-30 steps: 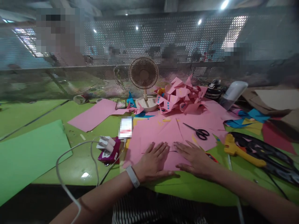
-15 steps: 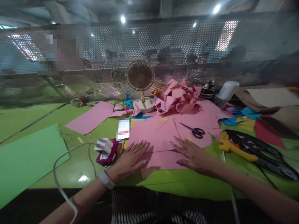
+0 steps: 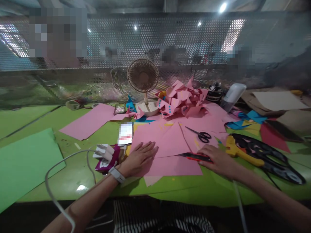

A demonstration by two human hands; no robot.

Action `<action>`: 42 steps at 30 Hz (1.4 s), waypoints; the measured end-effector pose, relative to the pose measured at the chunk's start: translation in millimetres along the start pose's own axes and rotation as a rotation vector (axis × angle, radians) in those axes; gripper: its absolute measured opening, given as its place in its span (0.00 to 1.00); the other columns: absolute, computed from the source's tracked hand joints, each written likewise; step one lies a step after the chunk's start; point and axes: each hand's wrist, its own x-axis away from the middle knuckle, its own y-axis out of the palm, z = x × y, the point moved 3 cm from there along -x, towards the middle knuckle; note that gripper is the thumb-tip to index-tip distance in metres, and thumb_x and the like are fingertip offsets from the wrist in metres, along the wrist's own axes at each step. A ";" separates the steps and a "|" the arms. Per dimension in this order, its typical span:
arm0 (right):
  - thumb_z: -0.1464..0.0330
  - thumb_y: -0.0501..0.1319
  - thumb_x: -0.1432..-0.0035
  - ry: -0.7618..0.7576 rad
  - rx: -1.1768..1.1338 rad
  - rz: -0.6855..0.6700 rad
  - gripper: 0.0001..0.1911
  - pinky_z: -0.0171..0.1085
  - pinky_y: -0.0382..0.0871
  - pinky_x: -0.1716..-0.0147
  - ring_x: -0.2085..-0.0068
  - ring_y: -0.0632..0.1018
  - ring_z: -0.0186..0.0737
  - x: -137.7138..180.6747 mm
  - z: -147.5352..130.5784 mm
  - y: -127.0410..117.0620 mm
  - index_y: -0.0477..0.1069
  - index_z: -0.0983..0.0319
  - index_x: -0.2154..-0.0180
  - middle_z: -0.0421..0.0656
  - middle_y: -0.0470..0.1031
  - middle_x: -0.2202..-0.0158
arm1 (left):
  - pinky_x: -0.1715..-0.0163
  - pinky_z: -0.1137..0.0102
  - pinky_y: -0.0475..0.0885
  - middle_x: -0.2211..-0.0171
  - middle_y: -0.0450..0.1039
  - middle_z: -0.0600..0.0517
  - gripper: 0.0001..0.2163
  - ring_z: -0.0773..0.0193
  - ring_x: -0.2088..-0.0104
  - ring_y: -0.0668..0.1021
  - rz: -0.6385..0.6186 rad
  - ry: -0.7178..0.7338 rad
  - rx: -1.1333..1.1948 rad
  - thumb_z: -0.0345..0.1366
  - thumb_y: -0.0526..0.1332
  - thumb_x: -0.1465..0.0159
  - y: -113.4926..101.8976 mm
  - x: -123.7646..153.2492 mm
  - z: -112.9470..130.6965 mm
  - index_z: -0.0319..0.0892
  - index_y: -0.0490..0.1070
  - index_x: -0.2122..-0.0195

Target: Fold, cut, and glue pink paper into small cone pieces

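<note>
Pink paper [image 3: 175, 166] lies in front of me in overlapping sheets, with a straight edge or cut line across it. My left hand [image 3: 142, 157] rests flat on its left part, fingers stretched out. On the right, my right hand [image 3: 213, 158] is closed around a red and black utility knife [image 3: 196, 157]. The knife lies low over the paper, its tip pointing left along that line. Just beyond the knife, black scissors [image 3: 201, 135] lie on the pink sheets. Part of the knife's handle is hidden under my fingers.
A glue gun with a yellow trigger [image 3: 243, 152] lies right. Behind stand a small fan [image 3: 143, 76], a heap of folded pink paper [image 3: 182, 97] and a white-capped bottle [image 3: 234, 95]. A phone [image 3: 125, 133], a purple power strip [image 3: 107, 160] and green paper [image 3: 26, 165] are left.
My right hand, earlier flat on the paper, has drawn back to the right and now grips the utility knife. My left hand stays flat on the sheet. The view has shifted slightly.
</note>
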 end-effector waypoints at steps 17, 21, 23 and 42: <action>0.69 0.51 0.39 -0.072 -0.032 0.139 0.18 0.45 0.69 0.60 0.57 0.70 0.45 -3.5 -6.6 22.9 0.66 0.58 0.48 0.49 0.69 0.58 | 0.39 0.59 0.43 0.35 0.41 0.57 0.21 0.63 0.36 0.48 -0.013 -0.007 -0.015 0.42 0.39 0.31 0.9 -0.9 0.3 0.54 0.43 0.36; 0.69 0.51 0.39 -0.061 -0.021 0.126 0.18 0.45 0.70 0.60 0.57 0.70 0.45 1.0 -9.2 18.8 0.67 0.58 0.48 0.49 0.69 0.58 | 0.39 0.60 0.43 0.35 0.41 0.58 0.21 0.63 0.36 0.49 0.005 -0.002 -0.004 0.42 0.39 0.31 1.7 0.1 -0.7 0.55 0.43 0.36; 0.68 0.51 0.38 -0.061 0.000 0.141 0.17 0.45 0.70 0.60 0.58 0.71 0.45 -0.4 -12.4 18.6 0.68 0.58 0.49 0.49 0.69 0.59 | 0.39 0.60 0.43 0.35 0.42 0.58 0.21 0.62 0.36 0.49 0.018 0.002 0.001 0.42 0.40 0.31 1.2 0.6 -0.2 0.56 0.43 0.37; 0.69 0.52 0.39 -0.105 0.006 0.173 0.17 0.46 0.70 0.58 0.56 0.71 0.45 -7.8 -28.5 31.7 0.66 0.58 0.48 0.49 0.69 0.57 | 0.39 0.60 0.45 0.35 0.42 0.57 0.21 0.61 0.36 0.50 0.025 -0.018 0.001 0.43 0.39 0.31 -0.5 1.4 0.6 0.55 0.44 0.37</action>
